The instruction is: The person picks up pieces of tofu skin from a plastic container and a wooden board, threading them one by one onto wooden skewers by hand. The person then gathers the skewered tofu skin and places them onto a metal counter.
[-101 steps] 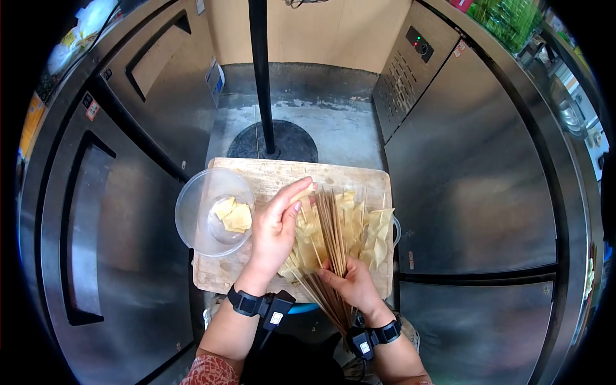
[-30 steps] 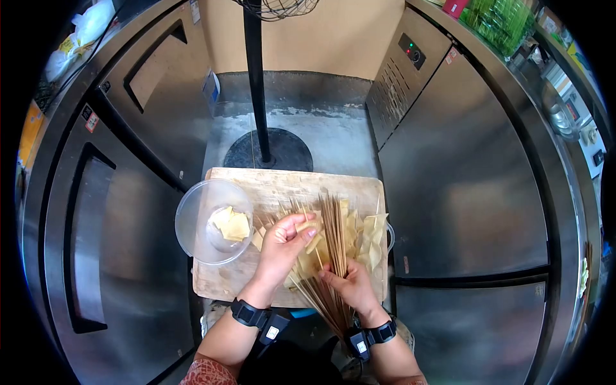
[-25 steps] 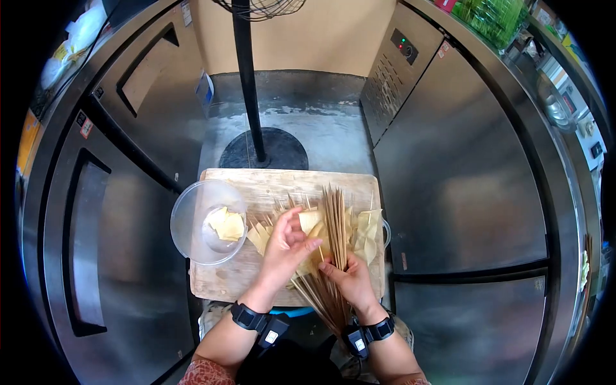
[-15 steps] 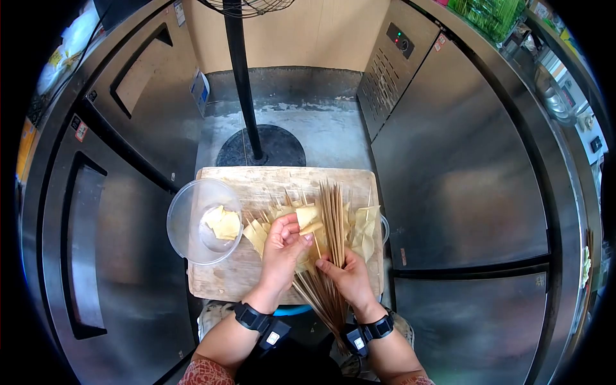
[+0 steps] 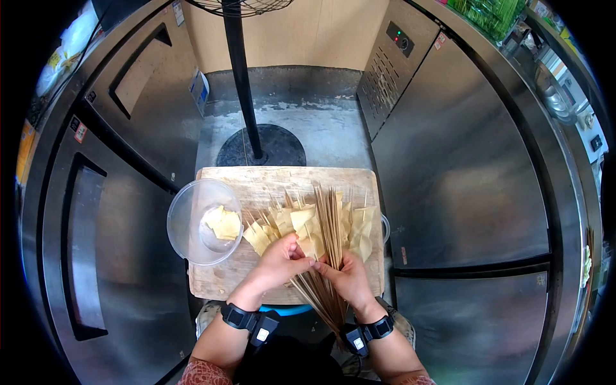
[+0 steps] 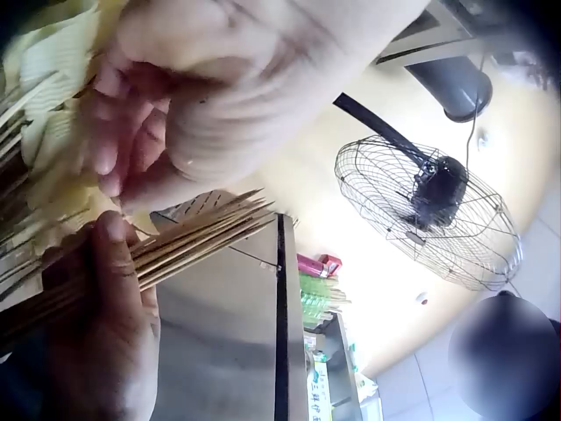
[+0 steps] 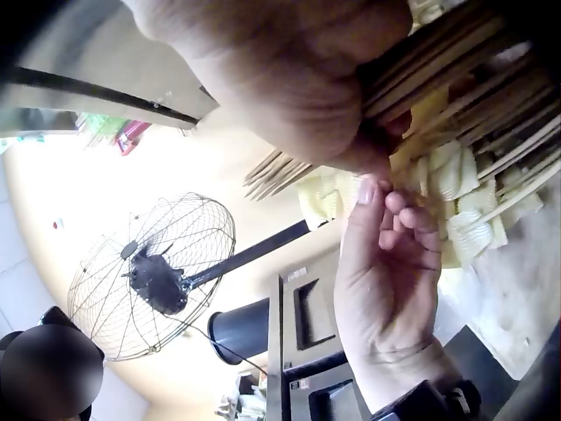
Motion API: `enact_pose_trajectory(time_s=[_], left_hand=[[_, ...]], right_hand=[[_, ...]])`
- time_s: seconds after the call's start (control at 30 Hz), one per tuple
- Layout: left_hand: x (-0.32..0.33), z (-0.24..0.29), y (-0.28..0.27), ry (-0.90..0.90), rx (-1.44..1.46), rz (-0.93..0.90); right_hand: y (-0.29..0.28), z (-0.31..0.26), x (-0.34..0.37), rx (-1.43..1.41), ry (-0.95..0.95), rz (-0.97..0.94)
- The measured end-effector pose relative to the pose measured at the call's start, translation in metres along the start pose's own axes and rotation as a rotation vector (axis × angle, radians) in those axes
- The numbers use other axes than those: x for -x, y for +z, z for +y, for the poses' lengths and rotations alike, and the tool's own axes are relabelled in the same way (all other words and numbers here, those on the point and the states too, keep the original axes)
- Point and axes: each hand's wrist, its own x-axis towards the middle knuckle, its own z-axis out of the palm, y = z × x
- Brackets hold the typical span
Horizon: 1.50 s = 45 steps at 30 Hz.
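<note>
In the head view my right hand [image 5: 350,280] grips a thick bundle of bamboo skewers [image 5: 330,221], points away from me, tails fanning toward my lap. My left hand [image 5: 274,264] has its thumb and fingertips together right at the right thumb, pinching the lower part of a single skewer that carries a thin, ridged, pale yellow slice [image 5: 312,246]. The right wrist view also shows the left fingertips [image 7: 368,189] meeting the right hand's. Several skewered yellow slices [image 5: 256,236] lie under and around the hands on a wooden board [image 5: 218,282].
A clear plastic tub [image 5: 181,221] with several loose yellow slices [image 5: 224,224] stands on the board's left side. Steel cabinets flank both sides. Ahead stands a fan on a black pole [image 5: 239,77] with a round base [image 5: 282,146]. A blue rim [image 5: 289,310] shows below the board.
My left hand has drawn down and toward me from the yellow slice to the skewer near my right thumb. The slice now lies lower, beside the bundle. My right hand keeps its grip.
</note>
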Motion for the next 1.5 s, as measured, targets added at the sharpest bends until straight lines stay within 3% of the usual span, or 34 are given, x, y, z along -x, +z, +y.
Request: enact_pose_trajectory(time_s=[0.33, 0.4, 0.6, 0.7, 0.8, 0.9, 1.03, 1.13, 1.23, 1.4, 1.5], left_hand=[[-0.014, -0.015, -0.007, 0.041, 0.127, 0.155], [-0.014, -0.016, -0.008, 0.038, 0.109, 0.149], [-0.010, -0.012, -0.004, -0.119, -0.052, 0.056], [-0.014, -0.020, -0.012, -0.075, -0.169, -0.151], [-0.011, -0.015, -0.010, -0.075, -0.237, -0.137], [-0.015, -0.018, -0.004, 0.058, -0.091, 0.069], [-0.019, -0.012, -0.004, 0.122, 0.077, 0.191], [-0.021, -0.011, -0.001, 0.147, 0.087, 0.238], [-0.022, -0.010, 0.003, 0.208, 0.040, 0.306], [-0.035, -0.025, -0.009, 0.169, -0.154, 0.345], [-0.030, -0.016, -0.014, 0.192, -0.467, 0.359]], right_hand=[[-0.012, 0.005, 0.001, 0.213, -0.047, -0.156], [-0.013, 0.000, 0.005, 0.160, 0.024, -0.161], [-0.013, 0.000, 0.007, 0.164, 0.075, -0.145], [-0.011, -0.003, 0.008, 0.144, 0.050, -0.132], [-0.009, -0.001, 0.008, 0.139, 0.029, -0.110], [-0.009, -0.001, 0.006, 0.208, 0.047, -0.123], [-0.006, 0.004, 0.006, 0.230, 0.037, -0.131], [-0.004, -0.012, 0.011, 0.263, -0.071, -0.033], [-0.005, -0.020, 0.013, 0.011, -0.080, -0.078], [-0.009, -0.011, 0.006, -0.298, 0.179, -0.293], [-0.004, -0.003, 0.000, -0.351, 0.261, -0.298]])
